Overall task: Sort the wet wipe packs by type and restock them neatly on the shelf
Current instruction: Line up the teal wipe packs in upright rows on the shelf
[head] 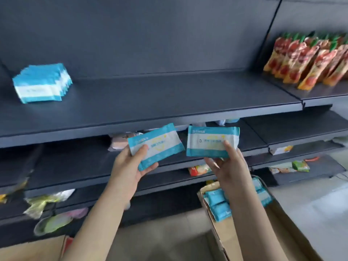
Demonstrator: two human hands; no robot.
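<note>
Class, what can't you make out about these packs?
Head view: print on the blue-and-white wet wipe pack in the left hand and the matching pack in the right hand, blurred.
Head view: pack count in the blue-and-white stack on the dark shelf, blurred.
Head view: brown cardboard box's contents, partly behind the right forearm.

Broad open shelf (169, 95) between stacked wipe packs (42, 82) at left and snack pouches (310, 59) at right
</note>
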